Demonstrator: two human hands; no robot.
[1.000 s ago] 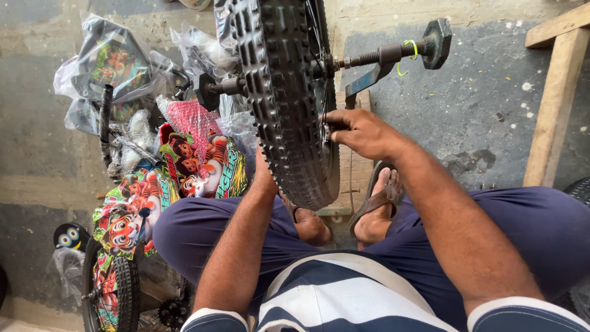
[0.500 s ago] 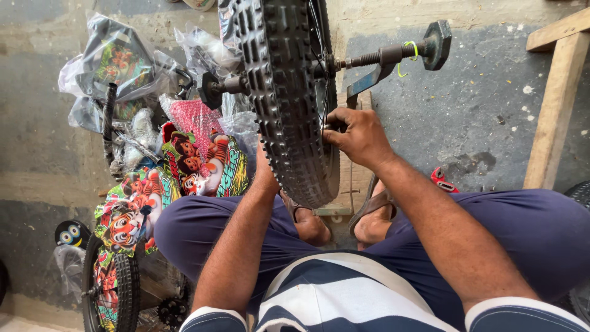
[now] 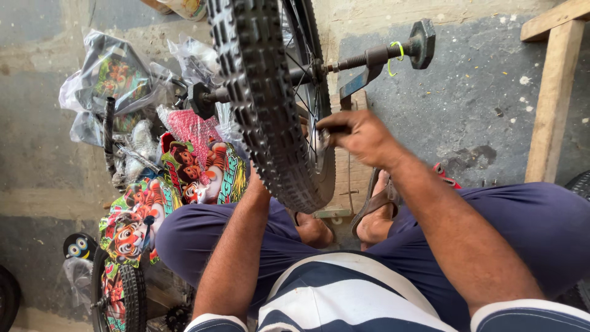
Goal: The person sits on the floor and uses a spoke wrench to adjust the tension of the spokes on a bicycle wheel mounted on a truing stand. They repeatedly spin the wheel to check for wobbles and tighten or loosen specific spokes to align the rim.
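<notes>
Black knobby tyre [image 3: 264,104], navy shorts [image 3: 528,227]

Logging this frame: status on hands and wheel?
Right hand gripping at wheel rim. Left hand hidden behind tyre. Wheel upright on axle stand. Nothing blocking.

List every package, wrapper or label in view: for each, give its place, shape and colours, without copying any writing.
Clear plastic bag: upper left on the floor, crumpled, holding colourful printed parts.
Cartoon-printed wrap: left of the knobby tyre, on a small bicycle frame; red, orange and green.
Round sticker: lower left, black with cartoon eyes.
</notes>
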